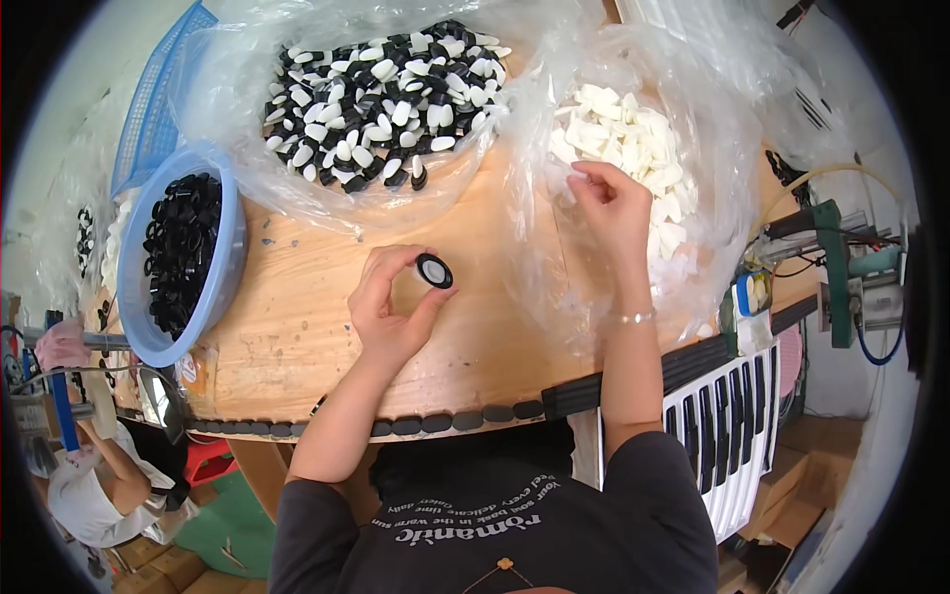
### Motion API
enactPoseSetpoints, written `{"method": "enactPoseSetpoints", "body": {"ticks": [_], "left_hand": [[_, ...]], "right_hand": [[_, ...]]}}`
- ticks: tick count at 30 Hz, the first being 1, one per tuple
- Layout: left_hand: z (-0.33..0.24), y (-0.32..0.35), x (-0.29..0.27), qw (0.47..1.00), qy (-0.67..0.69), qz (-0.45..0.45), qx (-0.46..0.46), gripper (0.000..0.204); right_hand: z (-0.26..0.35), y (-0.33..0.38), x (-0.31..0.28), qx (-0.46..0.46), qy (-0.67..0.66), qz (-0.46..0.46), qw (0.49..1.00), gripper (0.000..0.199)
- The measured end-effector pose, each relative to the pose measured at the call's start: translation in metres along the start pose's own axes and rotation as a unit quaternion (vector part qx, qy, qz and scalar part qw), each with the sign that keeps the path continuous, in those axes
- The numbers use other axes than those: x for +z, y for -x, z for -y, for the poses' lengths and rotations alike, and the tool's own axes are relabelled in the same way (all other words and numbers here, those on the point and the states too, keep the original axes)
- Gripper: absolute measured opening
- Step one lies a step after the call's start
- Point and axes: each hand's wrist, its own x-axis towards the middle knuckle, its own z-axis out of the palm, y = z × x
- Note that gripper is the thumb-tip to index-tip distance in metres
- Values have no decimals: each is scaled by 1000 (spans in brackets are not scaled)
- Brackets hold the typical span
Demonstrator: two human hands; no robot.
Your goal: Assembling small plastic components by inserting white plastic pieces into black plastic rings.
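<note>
Between the thumb and fingers of my left hand (pixel 388 309) is a small round black part (pixel 433 270) with a pale centre, held just above the wooden table (pixel 475 346). My right hand (pixel 612 203) is at the near left side of a heap of white plastic pieces (pixel 623 134) lying on clear plastic sheeting. Its thumb and fingertips are pinched together; whether a small piece sits between them is too fine to see. Beyond my left hand, a large pile of black-and-white capped parts (pixel 386 99) rests on more clear plastic.
A blue tub (pixel 234 238) of black rings stands at left, beside a blue mesh basket (pixel 163 94). Dark strips (pixel 435 424) line the table's near edge. A rack of black and white strips (pixel 727 436) and a green machine (pixel 836 272) are at right. Another person (pixel 99 485) works at lower left.
</note>
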Motion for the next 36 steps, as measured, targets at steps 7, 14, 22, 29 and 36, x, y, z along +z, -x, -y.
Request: {"method": "enactPoseSetpoints", "body": {"ticks": [7, 14, 22, 29, 36], "left_hand": [[0, 1, 11, 992, -72, -25, 105, 45], [-2, -1, 9, 984, -113, -35, 132, 45], [2, -5, -2, 980, -130, -46, 144, 45], [-3, -8, -3, 965, -188, -33, 178, 41], [-4, -7, 2, 968, -160, 6, 195, 42]], "right_hand": [[86, 64, 29, -259, -293, -58, 919, 18], [81, 63, 41, -338, -228, -67, 911, 19], [87, 61, 42, -346, -214, -7, 914, 22], [77, 69, 49, 43, -525, 236, 817, 27], [76, 65, 44, 142, -548, 303, 767, 23]]}}
